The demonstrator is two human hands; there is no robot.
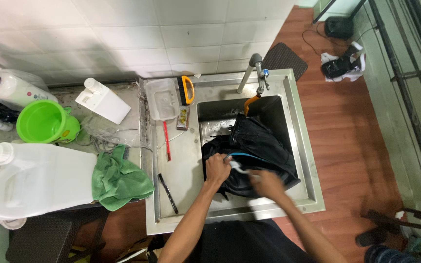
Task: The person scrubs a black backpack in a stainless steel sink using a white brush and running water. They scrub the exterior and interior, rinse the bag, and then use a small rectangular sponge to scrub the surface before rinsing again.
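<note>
Your 2 hands are both down in the steel sink (302, 146), on the black backpack (259, 146) that fills most of the basin. The bag lies slantwise: its long axis runs from the far end under the tap (258, 73) toward the near right corner of the basin, so it stretches away from you and a little to your right.

Your left hand (217, 169) sits on the bag's near left edge, just beside a thin blue trim line. The fingers are curled down over the fabric and look pressed onto it, pinning that side; whether they actually pinch a fold you cannot tell from here.

Your right hand (267, 182) is nearer to you, over the bag's near middle. It is blurred. It seems closed around a small pale brush (239, 167) whose tip reaches across toward your left hand, but the blur hides the exact grip.

So the patch of fabric between your 2 hands lies straight ahead of the right hand and just right of the left. The left hand is the nearer one to the trim; the right hand covers the bag's near end.

On the sink's left ledge lie a red-handled tool (166, 141), a black pen-like stick (168, 193) and a yellow-handled brush (187, 90), all well apart from both hands. A green cloth (120, 179) hangs off the counter beyond them.
</note>
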